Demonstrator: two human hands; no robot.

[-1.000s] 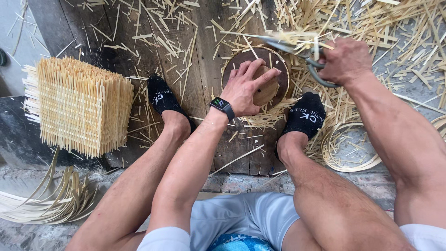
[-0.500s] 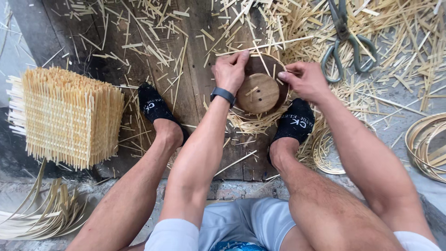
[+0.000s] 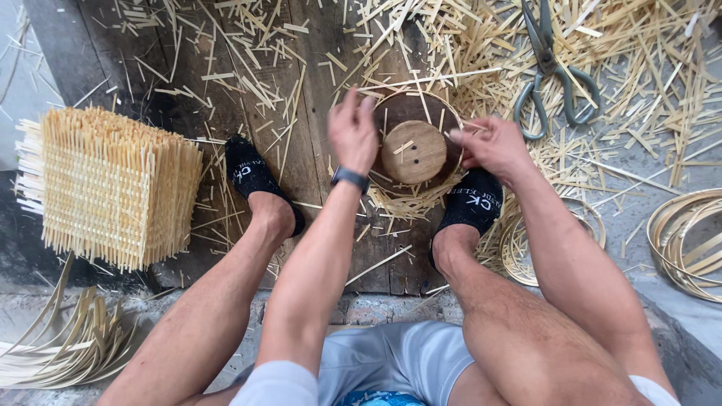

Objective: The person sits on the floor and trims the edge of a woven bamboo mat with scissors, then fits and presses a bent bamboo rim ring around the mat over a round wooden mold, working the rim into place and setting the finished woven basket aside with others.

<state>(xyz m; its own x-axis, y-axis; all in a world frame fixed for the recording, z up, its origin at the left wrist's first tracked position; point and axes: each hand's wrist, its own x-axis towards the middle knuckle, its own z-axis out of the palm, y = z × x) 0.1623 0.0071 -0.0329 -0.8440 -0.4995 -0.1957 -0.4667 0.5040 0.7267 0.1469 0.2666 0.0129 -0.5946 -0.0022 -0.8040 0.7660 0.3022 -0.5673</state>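
Note:
A round wooden disc [image 3: 414,151] sits on a darker round base [image 3: 391,113] on the plank floor between my feet. A thin bamboo hoop [image 3: 455,124] rings the base. My left hand [image 3: 352,131] rests at the left edge of the base, fingers pointing up, wrist wearing a dark watch. On the right edge, my right hand [image 3: 490,144] pinches the hoop with its fingertips. Large metal shears [image 3: 553,71] lie on the bamboo scraps beyond my right hand, apart from it.
A stack of woven bamboo panels [image 3: 105,184] stands at the left. Bamboo hoops [image 3: 688,240] lie at the right, more coils [image 3: 519,248] by my right foot. Loose strips [image 3: 60,346] lie at lower left. Cut slivers [image 3: 639,60] cover the planks.
My right hand put the shears down on the scraps and came to the round base. My left hand shifted from the disc's top to its left edge. The view moved closer.

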